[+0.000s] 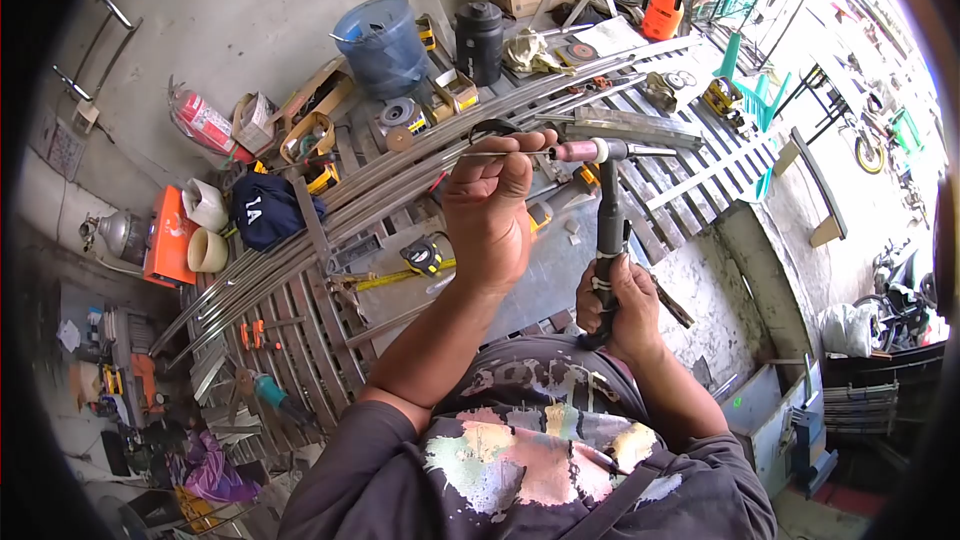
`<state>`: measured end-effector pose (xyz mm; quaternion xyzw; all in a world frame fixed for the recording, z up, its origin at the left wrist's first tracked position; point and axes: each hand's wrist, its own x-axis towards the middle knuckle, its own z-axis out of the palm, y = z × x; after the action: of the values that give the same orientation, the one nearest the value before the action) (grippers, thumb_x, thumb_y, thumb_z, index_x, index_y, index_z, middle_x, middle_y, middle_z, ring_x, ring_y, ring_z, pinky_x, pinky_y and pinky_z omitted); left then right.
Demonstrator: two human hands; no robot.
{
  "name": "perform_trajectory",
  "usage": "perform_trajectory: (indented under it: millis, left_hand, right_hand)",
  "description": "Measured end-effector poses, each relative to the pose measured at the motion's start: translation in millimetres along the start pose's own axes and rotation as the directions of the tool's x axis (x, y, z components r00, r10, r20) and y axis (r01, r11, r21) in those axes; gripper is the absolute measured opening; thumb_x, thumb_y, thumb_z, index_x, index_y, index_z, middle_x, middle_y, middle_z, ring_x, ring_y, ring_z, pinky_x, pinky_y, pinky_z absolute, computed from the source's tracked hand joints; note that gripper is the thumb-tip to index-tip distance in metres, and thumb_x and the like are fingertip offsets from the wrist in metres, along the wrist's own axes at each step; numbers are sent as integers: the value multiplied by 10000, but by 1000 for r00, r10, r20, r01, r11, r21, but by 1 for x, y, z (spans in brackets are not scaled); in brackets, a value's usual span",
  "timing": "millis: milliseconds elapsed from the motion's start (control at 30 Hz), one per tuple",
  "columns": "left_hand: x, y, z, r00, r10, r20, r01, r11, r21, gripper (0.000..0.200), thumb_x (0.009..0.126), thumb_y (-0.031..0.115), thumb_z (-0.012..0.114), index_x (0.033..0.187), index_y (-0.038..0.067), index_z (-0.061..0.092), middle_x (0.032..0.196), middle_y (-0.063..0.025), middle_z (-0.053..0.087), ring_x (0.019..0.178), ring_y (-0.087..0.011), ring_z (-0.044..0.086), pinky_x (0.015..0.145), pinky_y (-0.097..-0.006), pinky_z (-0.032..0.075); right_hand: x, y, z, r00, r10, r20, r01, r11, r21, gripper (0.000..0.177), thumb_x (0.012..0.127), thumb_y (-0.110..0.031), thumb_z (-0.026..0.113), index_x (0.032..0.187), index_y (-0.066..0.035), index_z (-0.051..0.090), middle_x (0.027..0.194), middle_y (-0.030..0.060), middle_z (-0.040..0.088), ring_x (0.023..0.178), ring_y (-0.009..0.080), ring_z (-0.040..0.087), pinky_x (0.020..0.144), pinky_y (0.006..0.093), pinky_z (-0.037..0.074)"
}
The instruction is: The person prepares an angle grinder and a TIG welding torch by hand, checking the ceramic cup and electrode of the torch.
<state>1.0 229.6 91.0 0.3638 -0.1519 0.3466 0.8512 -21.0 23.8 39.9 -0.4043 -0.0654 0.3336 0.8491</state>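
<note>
Raised over the bench, my left hand [489,202] pinches a thin metal rod [515,153] between thumb and fingers. The rod's right end is at the pink nozzle of a welding torch [609,202]; whether they touch is too small to tell. My right hand [622,308] is wrapped round the torch's black handle, which stands roughly upright with its head pointing left. Below my left hand lie a yellow and black tape measure [422,256] and a flat metal sheet [480,290] on the slatted bench [317,325].
Long metal tubes [350,210] cross the bench diagonally. Behind them stand a blue bucket [382,45], a black jug [479,43] and an orange sprayer [663,12]. At the left are a fire extinguisher [205,122], a dark cap [268,210] and an orange box [168,237].
</note>
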Motion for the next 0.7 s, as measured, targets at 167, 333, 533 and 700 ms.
perform_trajectory:
  millis: [167, 333, 533, 700]
  left_hand:
    - [3, 1, -2, 999, 37, 23, -40, 990, 135, 176, 1029, 94, 724, 1203, 73, 703, 1235, -135, 758, 1239, -349, 695, 1147, -501, 490]
    - [7, 4, -2, 999, 31, 32, -35, 986, 165, 173, 1027, 65, 721, 1199, 64, 703, 1236, -148, 758, 1228, -316, 698, 1123, -462, 507]
    - [17, 5, -2, 996, 28, 90, -49, 968, 246, 183, 1020, 16, 716, 1200, 49, 716, 1292, -172, 748, 1216, -263, 702, 1111, -415, 510]
    - [29, 6, -13, 992, -27, 121, -17, 937, 348, 170, 1005, 47, 741, 1170, 52, 778, 1335, -201, 734, 1208, -286, 713, 1118, -434, 500]
  right_hand:
    - [6, 0, 0, 1000, -6, 15, 6, 1000, 13, 461, 1136, -484, 515, 1100, -29, 578, 723, 54, 544, 552, 153, 489, 527, 307, 420]
    - [12, 0, 0, 999, -11, 43, 11, 1000, 0, 455, 1138, -478, 512, 1100, -29, 577, 723, 54, 543, 555, 151, 493, 524, 302, 423]
    - [20, 1, 1, 1000, -17, 17, 17, 1000, -4, 459, 1134, -488, 520, 1097, -34, 579, 723, 55, 544, 553, 153, 499, 514, 302, 425]
    - [22, 1, -3, 1000, -13, 11, 14, 1000, -5, 475, 1126, -515, 523, 1065, -48, 585, 716, 47, 544, 548, 143, 500, 493, 297, 419]
